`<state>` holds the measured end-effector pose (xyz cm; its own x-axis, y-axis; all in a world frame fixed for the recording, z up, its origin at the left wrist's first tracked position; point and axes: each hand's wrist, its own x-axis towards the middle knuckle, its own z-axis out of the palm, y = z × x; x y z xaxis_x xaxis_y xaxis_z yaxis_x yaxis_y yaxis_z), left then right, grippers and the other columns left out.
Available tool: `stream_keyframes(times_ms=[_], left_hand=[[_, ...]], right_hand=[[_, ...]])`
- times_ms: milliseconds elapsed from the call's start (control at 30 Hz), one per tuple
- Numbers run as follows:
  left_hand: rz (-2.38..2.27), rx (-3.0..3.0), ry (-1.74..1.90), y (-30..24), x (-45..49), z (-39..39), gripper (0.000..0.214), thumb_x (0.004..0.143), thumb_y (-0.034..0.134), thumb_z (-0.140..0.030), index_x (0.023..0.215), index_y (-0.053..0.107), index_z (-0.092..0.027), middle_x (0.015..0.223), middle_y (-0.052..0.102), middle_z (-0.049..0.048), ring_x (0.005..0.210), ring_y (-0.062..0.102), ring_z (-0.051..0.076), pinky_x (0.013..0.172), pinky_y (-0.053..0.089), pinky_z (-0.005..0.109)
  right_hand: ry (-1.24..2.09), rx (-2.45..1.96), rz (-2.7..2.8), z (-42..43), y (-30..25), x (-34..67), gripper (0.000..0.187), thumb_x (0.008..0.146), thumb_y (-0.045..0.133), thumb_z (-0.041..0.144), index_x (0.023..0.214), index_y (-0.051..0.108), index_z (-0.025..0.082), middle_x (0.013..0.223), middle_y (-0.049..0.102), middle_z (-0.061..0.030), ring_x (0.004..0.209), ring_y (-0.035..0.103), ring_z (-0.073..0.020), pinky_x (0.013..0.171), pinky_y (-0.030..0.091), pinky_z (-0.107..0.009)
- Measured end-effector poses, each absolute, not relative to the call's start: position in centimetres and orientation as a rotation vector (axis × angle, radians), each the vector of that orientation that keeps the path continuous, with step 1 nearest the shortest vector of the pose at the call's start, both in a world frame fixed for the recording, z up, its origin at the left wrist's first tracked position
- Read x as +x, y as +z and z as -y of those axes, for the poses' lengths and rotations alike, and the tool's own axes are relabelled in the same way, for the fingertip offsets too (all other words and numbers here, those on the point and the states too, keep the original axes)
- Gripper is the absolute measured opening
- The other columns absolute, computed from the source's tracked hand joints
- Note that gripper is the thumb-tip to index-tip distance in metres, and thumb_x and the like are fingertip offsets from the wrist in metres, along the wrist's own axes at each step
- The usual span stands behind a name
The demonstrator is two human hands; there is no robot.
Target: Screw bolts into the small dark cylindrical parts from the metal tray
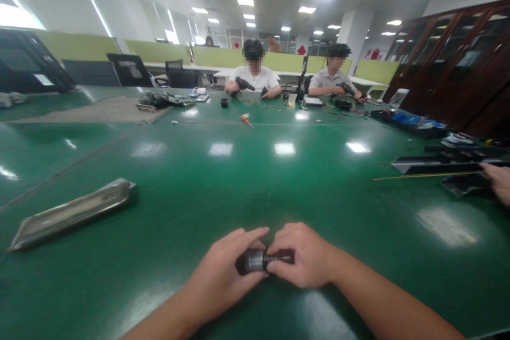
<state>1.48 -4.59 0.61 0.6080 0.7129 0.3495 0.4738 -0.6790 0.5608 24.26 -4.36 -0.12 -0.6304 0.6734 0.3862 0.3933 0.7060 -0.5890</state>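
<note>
Cylinder (254, 261), silvery and smooth-sided, with a thin shaft (285, 258) that looks ribbed at its right end, sits between our two hands, over the near part of the green counter (199, 202). Our left hand (231, 260) is curled about the cylinder, thumb on the near side, fingers on the far; our right hand (305, 257) has thumb and forefinger pinched on the shaft. We see the long axis run left to right, the shaft pointing into our right palm. Our left hand hides the cylinder's dark left end; we cannot tell whether it touches the counter.
</note>
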Motion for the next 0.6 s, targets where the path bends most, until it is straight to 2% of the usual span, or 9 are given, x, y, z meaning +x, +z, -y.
stream_keyframes(times_ms=[600], left_hand=[[-0.968,2.414,0.772,0.56,1.09,4.44,0.062,0.080,0.074,-0.014,0.135,0.052,-0.031,0.099,0.073,-0.0024,0.087,0.067,0.014,0.078,0.053,0.024]], right_hand=[[0.573,-0.825,2.336,4.37,0.13,24.36,0.015,0.086,0.066,0.029,0.088,0.075,0.018,0.075,0.074,-0.0018,0.066,0.066,-0.0166,0.069,0.044,-0.030]])
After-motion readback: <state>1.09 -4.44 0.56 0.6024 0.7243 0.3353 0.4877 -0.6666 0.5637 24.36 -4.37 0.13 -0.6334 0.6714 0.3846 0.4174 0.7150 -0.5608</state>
